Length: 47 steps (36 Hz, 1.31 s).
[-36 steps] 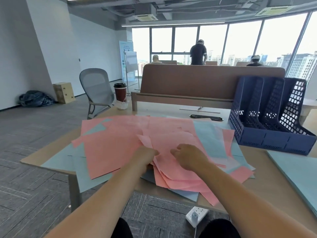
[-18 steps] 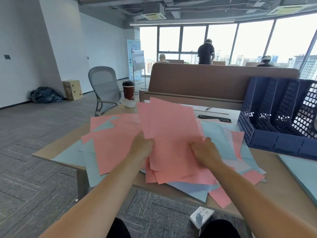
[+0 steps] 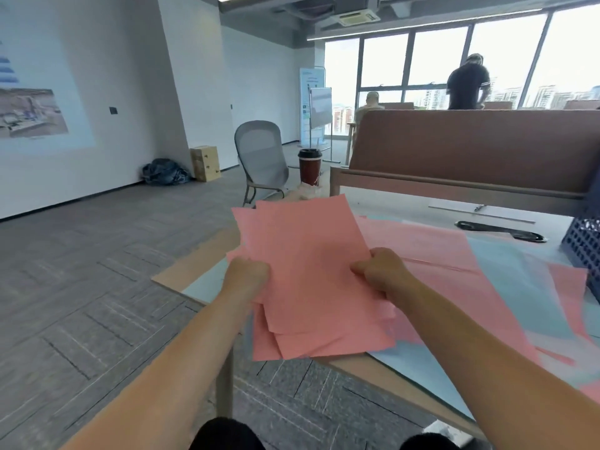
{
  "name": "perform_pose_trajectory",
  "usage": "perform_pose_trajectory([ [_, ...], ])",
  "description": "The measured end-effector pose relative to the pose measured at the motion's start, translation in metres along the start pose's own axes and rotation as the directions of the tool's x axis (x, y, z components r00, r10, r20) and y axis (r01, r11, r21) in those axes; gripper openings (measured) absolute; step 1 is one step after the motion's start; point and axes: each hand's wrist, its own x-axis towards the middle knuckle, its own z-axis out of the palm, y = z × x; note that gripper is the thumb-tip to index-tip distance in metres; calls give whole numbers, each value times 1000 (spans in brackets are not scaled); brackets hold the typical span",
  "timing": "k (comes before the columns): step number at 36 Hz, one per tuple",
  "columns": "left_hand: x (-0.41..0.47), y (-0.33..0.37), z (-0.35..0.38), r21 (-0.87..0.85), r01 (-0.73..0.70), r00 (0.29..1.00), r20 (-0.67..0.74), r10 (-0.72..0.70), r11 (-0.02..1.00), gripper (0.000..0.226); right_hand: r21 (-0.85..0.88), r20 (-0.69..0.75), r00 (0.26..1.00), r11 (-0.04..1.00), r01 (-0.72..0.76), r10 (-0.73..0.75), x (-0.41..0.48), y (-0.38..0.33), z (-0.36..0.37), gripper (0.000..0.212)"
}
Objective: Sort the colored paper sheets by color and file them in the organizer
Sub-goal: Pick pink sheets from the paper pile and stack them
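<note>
Pink paper, thin and limp. The uneven stack of pink paper sheets (image 3: 308,280) is held up in front of you, clear of the pale wooden table (image 3: 185,271) and above its near left corner. Your left hand (image 3: 248,276) grips the stack's left edge and your right hand (image 3: 381,276) its right edge, both with fingers curled tightly onto the paper.

Assessment: the load is light but has no stiffness. The lower edges are fanned and out of line, so the sheets are likely to slide over one another and sag between your hands. Hold it by the two long sides, as you are doing now. It should be squared on the table before filing.

Not verifiable:
- The fingers beneath the stack are hidden.
- The sheet count cannot be told, nor whether another colour is trapped inside.

Beyond the stack, loose pink and pale blue sheets (image 3: 487,287) overlap across the table. What lies under them is covered.

The dark blue perforated plastic organizer (image 3: 584,241) is cut off at the right edge of the view. Only a corner shows, and its compartments cannot be assessed.

A flat black object (image 3: 500,230) further back cannot be identified.
</note>
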Motion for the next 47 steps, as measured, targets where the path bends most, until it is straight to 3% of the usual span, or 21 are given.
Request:
perform_pose_trajectory([
  [3,8,-1,-10,32,42,999,-24,-42,999,36,-156,-36,999,988,10,-16,7,-13,18,18],
  [6,16,-9,-13,11,99,995,14,-99,995,38,-311,-37,999,950,25,-38,12,-20,31,14],
  [8,17,-12,-14,35,90,996,10,-91,995,42,-406,4,999,912,47,-49,14,-21,37,22],
  [11,18,-11,-14,37,79,997,-13,-79,996,35,-464,19,998,884,58,-56,16,-22,42,9],
  [18,23,-10,-13,-186,226,974,49,-221,956,13,-470,12,1000,882,31,-29,21,-25,40,21],
  [25,29,-19,-6,-240,281,957,139,-254,929,34,-508,22,999,861,-18,34,19,-28,33,28],
  [34,28,-24,-3,-187,321,941,173,-290,929,39,-459,11,997,887,-58,71,18,-27,24,26],
  [39,24,-24,-5,-124,312,940,181,-288,942,38,-517,19,999,856,-16,30,14,-24,20,25],
  [44,19,-23,-4,26,222,958,181,-223,975,33,-582,55,997,813,-7,48,6,-23,20,29],
  [47,12,-16,-4,110,128,976,164,-145,986,13,-584,63,996,812,-10,58,-1,-22,17,24],
])
